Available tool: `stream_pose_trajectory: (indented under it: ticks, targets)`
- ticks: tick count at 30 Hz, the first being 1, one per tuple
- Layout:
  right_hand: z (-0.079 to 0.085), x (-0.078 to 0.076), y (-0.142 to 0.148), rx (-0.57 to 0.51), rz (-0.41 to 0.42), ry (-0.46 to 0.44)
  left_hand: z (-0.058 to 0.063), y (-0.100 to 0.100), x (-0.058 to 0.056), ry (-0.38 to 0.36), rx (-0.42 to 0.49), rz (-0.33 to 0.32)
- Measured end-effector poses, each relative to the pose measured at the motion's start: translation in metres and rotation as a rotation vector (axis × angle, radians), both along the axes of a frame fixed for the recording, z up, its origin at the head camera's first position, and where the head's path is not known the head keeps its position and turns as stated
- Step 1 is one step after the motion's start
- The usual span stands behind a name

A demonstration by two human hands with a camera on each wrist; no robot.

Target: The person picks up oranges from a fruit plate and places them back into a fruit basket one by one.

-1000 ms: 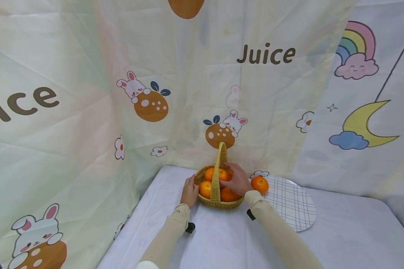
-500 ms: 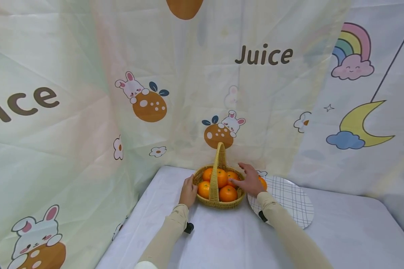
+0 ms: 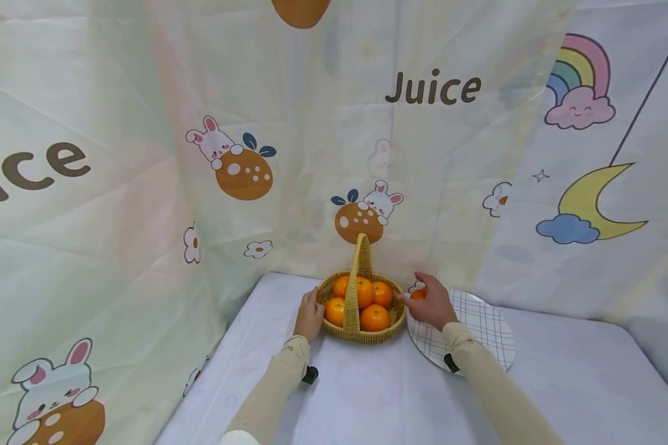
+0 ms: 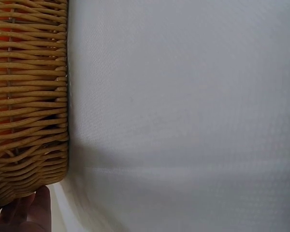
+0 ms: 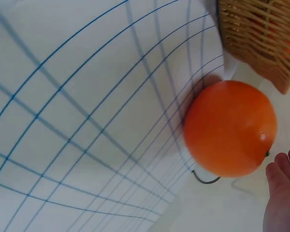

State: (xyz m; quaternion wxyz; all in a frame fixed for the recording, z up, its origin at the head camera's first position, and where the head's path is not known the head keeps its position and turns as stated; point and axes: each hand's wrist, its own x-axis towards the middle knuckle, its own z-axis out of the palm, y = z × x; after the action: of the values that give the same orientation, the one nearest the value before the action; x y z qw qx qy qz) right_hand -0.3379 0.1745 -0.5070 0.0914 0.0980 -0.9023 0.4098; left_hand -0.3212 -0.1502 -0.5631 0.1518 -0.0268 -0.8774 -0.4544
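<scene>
A wicker basket [image 3: 367, 337] with a tall handle holds several oranges [image 3: 375, 318]. My left hand [image 3: 309, 316] grips the basket's left side; in the left wrist view its bent fingers [image 4: 38, 208] lie against the woven end. My right hand [image 3: 435, 304] is over the near-left part of a round white plate [image 3: 487, 327] with a blue grid, fingers spread and holding nothing. Its thumb points at the basket's right rim. One orange [image 5: 230, 128] sits at the plate's edge, partly hidden behind this hand in the head view, with the fingertips just apart from it.
A white cloth covers the table [image 3: 362, 395]. Close behind the basket hangs a printed curtain [image 3: 306, 216], which also runs along the left side and the right. The plate stands right beside the basket.
My right hand has come out of the basket, leaving an orange there, and moved right to the orange at the plate. My left hand keeps its place on the basket.
</scene>
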Motion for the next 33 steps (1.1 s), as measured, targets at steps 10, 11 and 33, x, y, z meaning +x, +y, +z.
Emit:
stream_pose_trajectory:
  ticks: [10, 11, 33]
  targets:
    - [-0.013, 0.003, 0.021, -0.009, -0.039, -0.037, -0.001, -0.002, -0.002, 0.009, 0.013, -0.003]
    - [-0.014, 0.003, 0.022, -0.007, -0.04, -0.039, -0.001, -0.002, -0.003, 0.013, 0.011, -0.004]
    - [-0.056, -0.005, 0.031, -0.003, -0.075, -0.035, 0.0, 0.001, 0.0, 0.004, 0.019, -0.011]
